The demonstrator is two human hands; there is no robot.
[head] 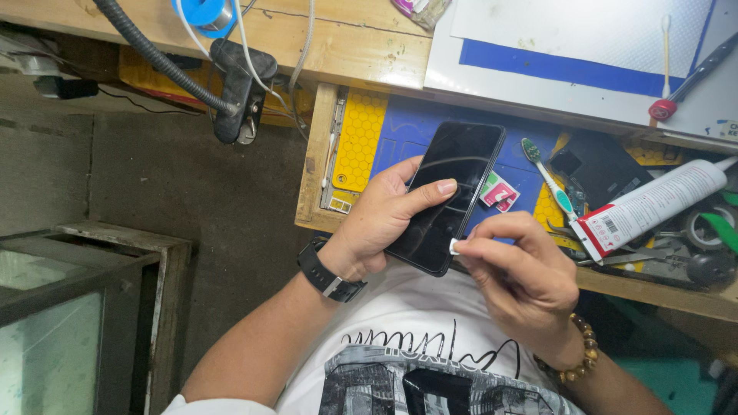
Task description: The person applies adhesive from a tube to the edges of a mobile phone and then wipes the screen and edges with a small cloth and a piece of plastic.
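My left hand (384, 219) grips a black smartphone (450, 192) with a dark, glossy screen; the thumb lies across the glass. The phone is tilted over the edge of a blue and yellow work mat (400, 134). My right hand (519, 269) pinches a small white piece (453, 246) between thumb and fingers, touching the phone's right edge near its lower end. A black watch sits on my left wrist, a bead bracelet on my right.
A green-and-white toothbrush (547, 178), a white glue tube (653, 204), small pink-and-green packets (500, 192), tape rolls (703, 230) and a dark phone part (600, 165) lie on the drawer. A white board (569, 46) with a red-handled tool (688, 81) lies above. A clamp arm (238, 88) and glass cabinet (69, 307) stand left.
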